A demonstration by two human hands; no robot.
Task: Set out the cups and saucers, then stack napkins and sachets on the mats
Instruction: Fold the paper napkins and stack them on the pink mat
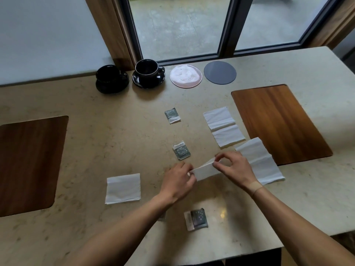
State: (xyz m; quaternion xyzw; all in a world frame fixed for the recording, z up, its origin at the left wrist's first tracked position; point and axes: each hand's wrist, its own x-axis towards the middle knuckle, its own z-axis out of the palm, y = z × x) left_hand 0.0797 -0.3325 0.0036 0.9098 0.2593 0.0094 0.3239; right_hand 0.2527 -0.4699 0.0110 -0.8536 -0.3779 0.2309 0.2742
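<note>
Between both hands, a white napkin [204, 170] hangs pinched: left hand [177, 182] fingers grip one end, right hand [233, 167] fingers the other, above the table [96, 150].

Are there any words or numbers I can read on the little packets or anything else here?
Far sachet: print on it, too blurred to read.
Middle sachet: a white strip with letters, too small to read.
Near sachet: print too blurred to read.
Napkins, cups, saucers and mats: no words seen.

Beige marble table [99, 131], dark-framed window [226, 27] behind it, paved ground [178, 25] outside, wooden trim [107, 29]
</note>
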